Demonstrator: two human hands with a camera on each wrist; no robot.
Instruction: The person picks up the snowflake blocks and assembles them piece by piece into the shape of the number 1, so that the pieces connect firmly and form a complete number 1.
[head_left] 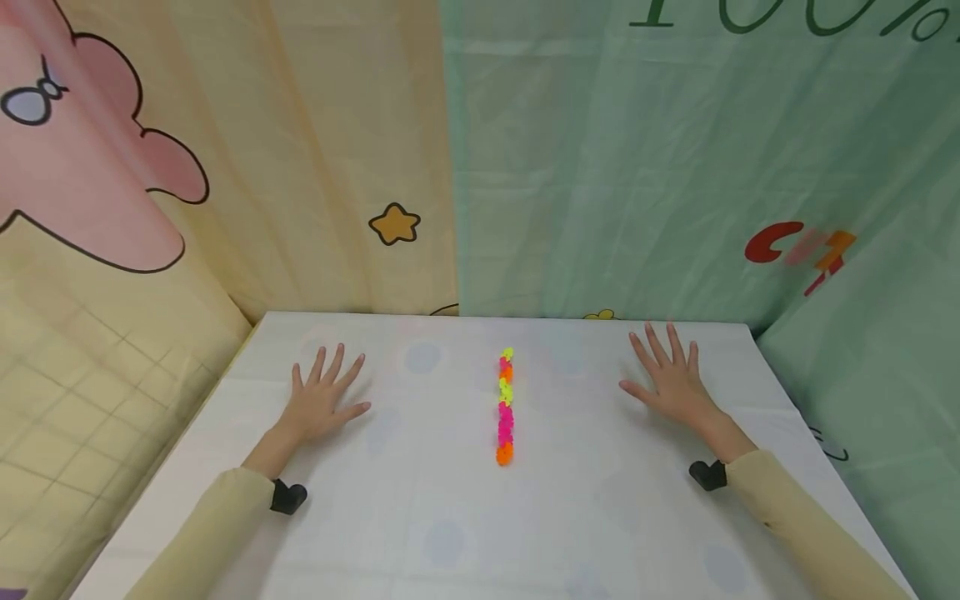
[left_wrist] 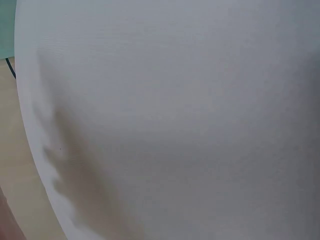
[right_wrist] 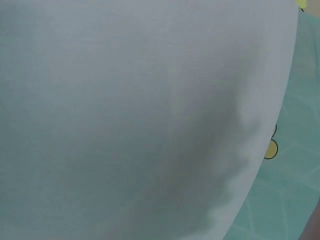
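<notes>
A narrow line of small bright pieces [head_left: 506, 417], coloured orange, pink and yellow, runs front to back along the middle of the white table; each piece is too small to make out. To its left, my left hand [head_left: 318, 404] is spread with straight fingers, palm down over the tabletop and apart from the line. On the other side my right hand [head_left: 675, 387] is spread likewise, its fingertips by the table's far edge. Neither hand holds anything. Both wrist views show mostly white cloth with the shadow of a hand.
The white table [head_left: 420, 517] carries pale round spots. A yellow curtain [head_left: 337, 125] hangs behind on the left, a green curtain [head_left: 600, 167] on the right, meeting the table's far edge. Each wrist bears a black mount [head_left: 288, 497] beside a beige sleeve [head_left: 213, 533].
</notes>
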